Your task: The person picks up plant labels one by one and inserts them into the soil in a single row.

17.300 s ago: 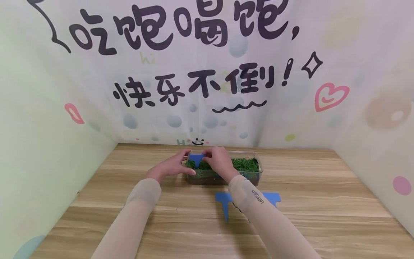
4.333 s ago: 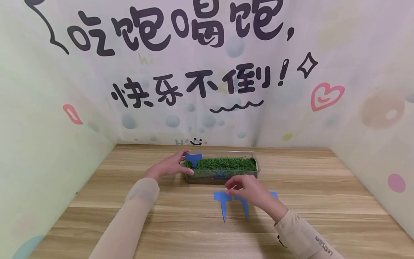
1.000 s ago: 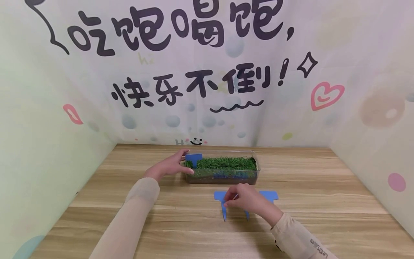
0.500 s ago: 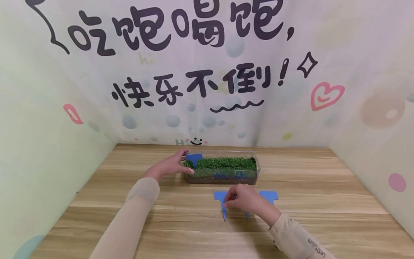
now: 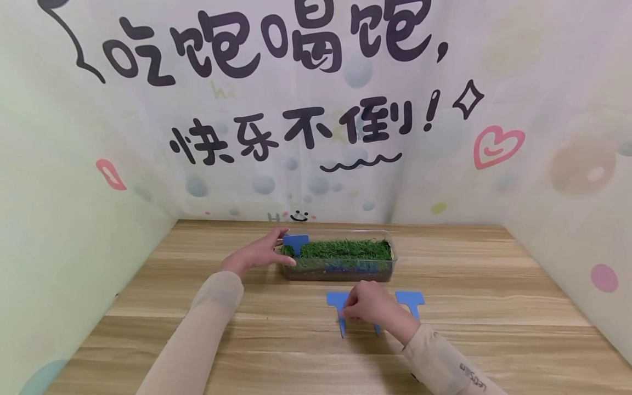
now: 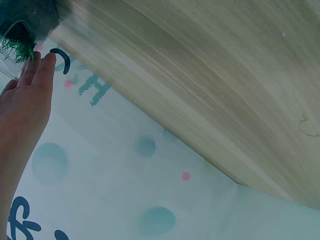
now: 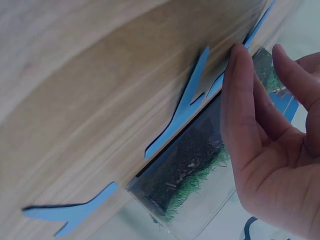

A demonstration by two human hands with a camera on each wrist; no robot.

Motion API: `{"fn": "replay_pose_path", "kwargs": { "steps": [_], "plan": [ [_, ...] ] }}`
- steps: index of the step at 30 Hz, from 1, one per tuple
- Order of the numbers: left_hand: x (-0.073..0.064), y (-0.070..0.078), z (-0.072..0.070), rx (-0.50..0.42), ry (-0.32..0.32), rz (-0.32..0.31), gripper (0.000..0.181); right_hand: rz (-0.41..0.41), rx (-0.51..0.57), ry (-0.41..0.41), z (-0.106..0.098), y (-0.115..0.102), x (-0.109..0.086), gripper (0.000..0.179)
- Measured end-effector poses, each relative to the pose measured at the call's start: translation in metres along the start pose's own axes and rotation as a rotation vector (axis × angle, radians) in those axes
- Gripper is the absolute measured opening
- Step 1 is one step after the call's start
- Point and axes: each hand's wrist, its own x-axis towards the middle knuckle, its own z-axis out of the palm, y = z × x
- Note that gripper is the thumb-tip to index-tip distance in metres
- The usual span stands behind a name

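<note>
At the left end of a clear box (image 5: 340, 274) with soil and green grass, my left hand (image 5: 257, 255) grips the box, thumb in front and fingers behind. Beside it a blue T-shaped plant label (image 5: 295, 241) stands upright in the grass. My right hand (image 5: 375, 307) hovers over the labels on the table. In the right wrist view its thumb and fingers stand apart, the fingertips beside the left label (image 7: 257, 27); contact is unclear. The middle label (image 7: 180, 110) lies flat, mostly covered by the hand in the head view. The right label (image 5: 410, 299) lies flat too.
The wooden table (image 5: 266, 334) carries the box and labels, with the box towards the back. A printed cloth backdrop (image 5: 296, 181) encloses the back and sides.
Earlier my right hand was at the label in the box; now it is above the table labels. In the last second it shifted slightly left, uncovering more of the right label. The left hand stayed.
</note>
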Motion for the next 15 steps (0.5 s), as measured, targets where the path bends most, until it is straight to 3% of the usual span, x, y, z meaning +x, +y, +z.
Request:
{"fn": "replay_pose_path", "kwargs": {
  "steps": [9, 15],
  "plan": [
    [0.0, 0.002, 0.0, 0.005, -0.003, -0.002, 0.097, -0.027, -0.141, 0.1, 0.01, -0.008, 0.001, 0.039],
    [-0.002, 0.002, -0.001, 0.01, -0.008, -0.006, 0.097, -0.012, -0.307, 0.167, 0.018, -0.015, 0.002, 0.055]
  ]
}}
